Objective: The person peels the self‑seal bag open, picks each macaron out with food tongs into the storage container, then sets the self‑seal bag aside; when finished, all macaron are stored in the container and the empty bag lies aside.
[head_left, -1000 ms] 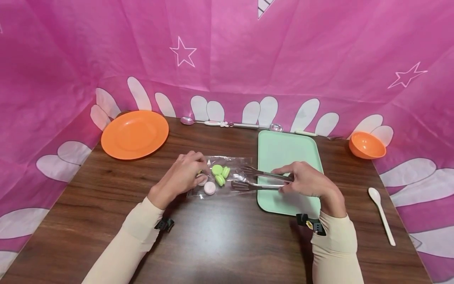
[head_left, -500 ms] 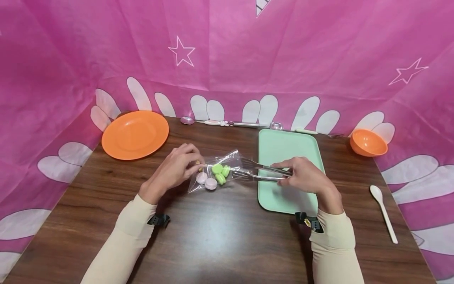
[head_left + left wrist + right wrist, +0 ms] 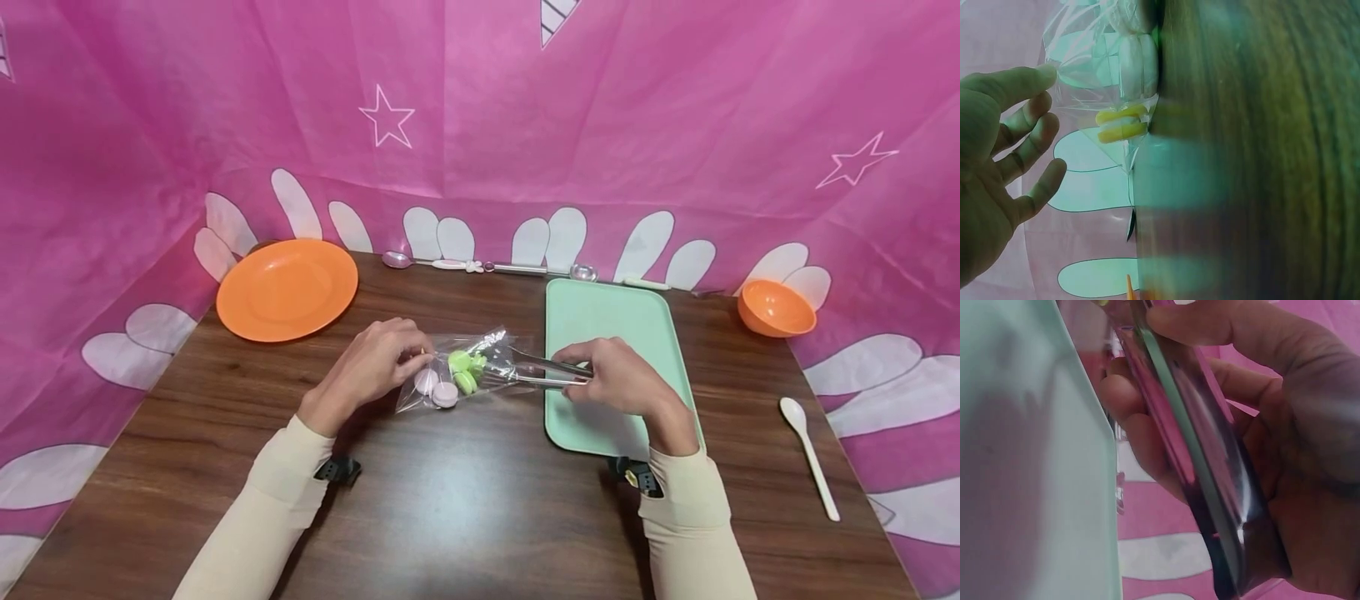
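Left hand (image 3: 375, 367): thumb and finger appear to pinch the near corner of the clear plastic bag (image 3: 492, 340), probably to steady the film. Just beyond the fingertips, inside: yellow macaron (image 3: 1121, 128), pale pink macarons (image 3: 445, 394), then green macarons (image 3: 465, 383).

Right hand (image 3: 618, 375), above the pale green tray (image 3: 600, 308): fingers clamped round metal tongs (image 3: 1222, 462), arms slightly apart, aimed at the bag; grip far back, presumably for reach. Tips inside or outside the film: can't tell.

Edges: tray rim under the right hand; orange plate (image 3: 288, 287) beyond the left. Desk (image 3: 450, 500) runs from both hands toward the person, giving forearms room.
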`<state>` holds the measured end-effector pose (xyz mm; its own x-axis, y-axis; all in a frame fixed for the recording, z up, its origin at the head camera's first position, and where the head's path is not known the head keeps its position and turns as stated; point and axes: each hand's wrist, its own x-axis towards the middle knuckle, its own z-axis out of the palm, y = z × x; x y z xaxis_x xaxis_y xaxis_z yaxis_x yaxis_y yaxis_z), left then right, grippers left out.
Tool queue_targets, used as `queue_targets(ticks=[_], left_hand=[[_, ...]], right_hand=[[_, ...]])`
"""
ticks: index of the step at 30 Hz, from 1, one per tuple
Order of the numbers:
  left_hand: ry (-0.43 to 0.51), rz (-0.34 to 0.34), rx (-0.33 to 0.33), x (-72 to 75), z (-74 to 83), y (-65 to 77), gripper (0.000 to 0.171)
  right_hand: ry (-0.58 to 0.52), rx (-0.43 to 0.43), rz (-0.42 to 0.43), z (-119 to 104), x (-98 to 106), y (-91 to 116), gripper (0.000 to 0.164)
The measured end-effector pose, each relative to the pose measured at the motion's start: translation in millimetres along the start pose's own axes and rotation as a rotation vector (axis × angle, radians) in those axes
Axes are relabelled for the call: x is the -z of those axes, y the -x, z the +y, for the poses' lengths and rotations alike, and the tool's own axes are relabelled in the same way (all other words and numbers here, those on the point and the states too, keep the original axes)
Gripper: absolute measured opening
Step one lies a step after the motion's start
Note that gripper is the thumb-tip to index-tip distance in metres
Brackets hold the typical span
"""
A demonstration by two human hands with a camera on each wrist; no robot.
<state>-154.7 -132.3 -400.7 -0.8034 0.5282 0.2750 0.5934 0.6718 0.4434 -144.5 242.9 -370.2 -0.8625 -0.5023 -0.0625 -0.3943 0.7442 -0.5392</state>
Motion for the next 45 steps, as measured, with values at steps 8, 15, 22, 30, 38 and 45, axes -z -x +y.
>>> queue_targets(ticks=[8,15,22,30,38,45], left_hand=[[-0.002,0.004,0.006,-1.0,-1.0,1.3,0.005],[-0.013,0.000,0.022,0.3,0.2,1.4,0.004],[-0.027,0.003,0.009,-1.0,1.0,1.2,0.004],[-0.031,0.021,-0.025,-3.6,1.3,1.3,0.005],[-0.033,0.019,-0.017,-2.2,2.5,3.1,0.005],[-0.032,0.022,-0.016,-1.3,3.3,2.9,0.005]], right_hand=[[-0.004,-0.033,0.020,-0.7,7.2,7.3,0.035],[-0.032,-0.096,0.103,15.6,28.1,25.2,0.038],[0.020,-0.286,0.358,40.3,28.8,31.6,0.045],[0.006,-0.479,0.496,59.9,5.6,18.5,0.046],[-0.019,-0.532,0.435,59.7,0.2,15.9,0.049],[0.009,-0.515,0.353,43.6,23.5,27.2,0.056]])
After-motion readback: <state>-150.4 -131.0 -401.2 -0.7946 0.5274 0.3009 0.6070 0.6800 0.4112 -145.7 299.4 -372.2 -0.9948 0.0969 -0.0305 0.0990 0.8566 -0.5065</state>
